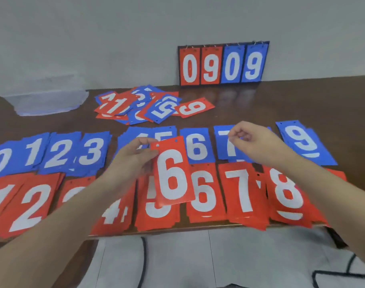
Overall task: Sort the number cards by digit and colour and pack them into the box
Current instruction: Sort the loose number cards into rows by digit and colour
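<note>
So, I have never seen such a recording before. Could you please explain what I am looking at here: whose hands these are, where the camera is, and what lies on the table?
There is no machine here. A person wears one camera on the head, and it looks forward and down, so you see that person's own two arms.

The left hand holds a red 6 card by its top corner, above the table. The right hand hovers with curled fingers; I cannot tell if it pinches anything.

On the table lie two rows of sorted piles: blue cards behind, red cards in front, in order of digit. Further back is an unsorted heap, a clear plastic box on the left, and a scoreboard against the wall, which shows 0909.
</note>
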Demonstrator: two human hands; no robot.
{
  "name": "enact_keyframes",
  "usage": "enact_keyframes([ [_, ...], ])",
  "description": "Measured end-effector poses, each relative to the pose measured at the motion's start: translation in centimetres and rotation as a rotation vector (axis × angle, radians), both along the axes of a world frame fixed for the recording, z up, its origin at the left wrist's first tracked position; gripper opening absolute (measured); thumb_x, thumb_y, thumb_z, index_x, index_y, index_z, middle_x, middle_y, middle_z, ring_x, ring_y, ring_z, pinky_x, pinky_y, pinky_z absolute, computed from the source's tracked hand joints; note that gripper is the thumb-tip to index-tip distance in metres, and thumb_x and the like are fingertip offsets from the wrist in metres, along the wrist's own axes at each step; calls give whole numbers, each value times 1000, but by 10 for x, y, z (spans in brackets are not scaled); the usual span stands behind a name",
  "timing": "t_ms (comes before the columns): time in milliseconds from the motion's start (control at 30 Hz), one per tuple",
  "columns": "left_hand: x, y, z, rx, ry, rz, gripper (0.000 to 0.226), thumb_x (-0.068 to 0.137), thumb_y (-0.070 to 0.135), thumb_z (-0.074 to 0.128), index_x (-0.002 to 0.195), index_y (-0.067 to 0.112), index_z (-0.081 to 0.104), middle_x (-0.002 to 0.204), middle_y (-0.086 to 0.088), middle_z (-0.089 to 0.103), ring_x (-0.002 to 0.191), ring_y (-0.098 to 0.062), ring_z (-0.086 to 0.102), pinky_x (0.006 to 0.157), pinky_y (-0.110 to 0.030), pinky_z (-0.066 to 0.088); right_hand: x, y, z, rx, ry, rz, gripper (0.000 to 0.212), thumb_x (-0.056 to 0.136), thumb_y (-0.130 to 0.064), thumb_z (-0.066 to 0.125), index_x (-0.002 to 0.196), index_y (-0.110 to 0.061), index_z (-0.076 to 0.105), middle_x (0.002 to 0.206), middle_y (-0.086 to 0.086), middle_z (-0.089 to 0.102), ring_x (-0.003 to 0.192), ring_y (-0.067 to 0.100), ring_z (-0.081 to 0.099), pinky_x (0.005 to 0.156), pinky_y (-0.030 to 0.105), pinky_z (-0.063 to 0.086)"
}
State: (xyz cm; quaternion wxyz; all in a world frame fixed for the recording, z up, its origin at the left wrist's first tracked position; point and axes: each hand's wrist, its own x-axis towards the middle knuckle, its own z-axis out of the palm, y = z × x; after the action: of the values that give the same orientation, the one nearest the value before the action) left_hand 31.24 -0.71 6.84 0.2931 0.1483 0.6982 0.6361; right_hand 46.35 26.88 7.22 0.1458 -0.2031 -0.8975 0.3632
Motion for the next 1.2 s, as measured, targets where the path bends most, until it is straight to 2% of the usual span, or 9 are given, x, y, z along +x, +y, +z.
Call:
enact_keyframes([
  [167, 30, 59, -7, -218, 66, -91, 15, 96, 18, 66, 108, 25, 67, 89, -9, 76, 82, -29, 71, 82, -44, 58, 35, 36, -10, -13, -8, 36, 15, 96, -25, 61, 88, -38, 62, 94, -20, 66, 75, 2, 58, 70, 22, 46],
  [300, 41, 71, -21, -406, 255, -33, 11, 95, 20, 67, 103, 28, 66, 70, 3, 71, 68, -17, 60, 64, -28, 48, 43, 49, -16, -39, -19, 75, 7, 98, -27, 59, 95, -32, 64, 95, -21, 66, 84, 6, 63, 77, 26, 50],
  [433, 49, 69, -33, -589, 493, -44, 15, 94, 19, 66, 98, 32, 61, 76, 8, 66, 53, 0, 49, 51, -17, 40, 40, 52, -21, -65, -10, 139, 11, 99, -25, 60, 93, -34, 63, 95, -20, 65, 84, -5, 61, 69, 9, 45],
  [533, 50, 66, -37, -686, 703, -70, 21, 88, 20, 72, 100, 34, 60, 85, 14, 59, 86, -7, 58, 71, -25, 49, 30, 52, -25, -82, -22, 174, 17, 99, -24, 61, 90, -38, 62, 95, -22, 65, 89, -8, 61, 72, 5, 45],
  [633, 46, 62, -38, -682, 760, -68, 23, 88, 24, 74, 105, 33, 61, 84, 14, 59, 93, -12, 55, 79, -25, 50, 15, 47, -28, -108, -18, 188, 15, 98, -25, 61, 91, -37, 64, 102, -19, 68, 97, -6, 62, 83, 15, 50],
  [767, 26, 54, -38, -657, 917, -101, 16, 88, 32, 73, 103, 30, 67, 89, 14, 61, 95, -11, 53, 83, -24, 44, -9, 35, -26, -119, -35, 191, 15, 99, -27, 60, 90, -38, 64, 98, -23, 66, 95, -2, 63, 75, 13, 44],
  [1000, -48, 32, -30, -551, 924, -59, 9, 95, 23, 63, 101, 25, 70, 96, 12, 64, 96, -13, 51, 85, -29, 42, -59, 11, -20, -88, -64, 151, 14, 98, -25, 61, 92, -37, 64, 102, -16, 68, 95, 5, 65, 70, 15, 46],
  [1100, -87, 18, -31, -545, 931, -34, 12, 95, 21, 63, 104, 22, 71, 100, 8, 64, 98, -18, 50, 89, -32, 43, -85, 0, -15, -79, -82, 129, 13, 98, -25, 61, 91, -37, 63, 99, -12, 68, 93, 7, 64, 76, 23, 49],
  [1200, -125, 2, -31, -567, 925, -39, 18, 94, 20, 65, 111, 19, 69, 108, 2, 64, 104, -23, 51, 94, -38, 44, -113, -14, -12, -61, -101, 95, 7, 99, -26, 60, 97, -31, 64, 95, -12, 65, 76, 3, 59, 55, 13, 42],
])
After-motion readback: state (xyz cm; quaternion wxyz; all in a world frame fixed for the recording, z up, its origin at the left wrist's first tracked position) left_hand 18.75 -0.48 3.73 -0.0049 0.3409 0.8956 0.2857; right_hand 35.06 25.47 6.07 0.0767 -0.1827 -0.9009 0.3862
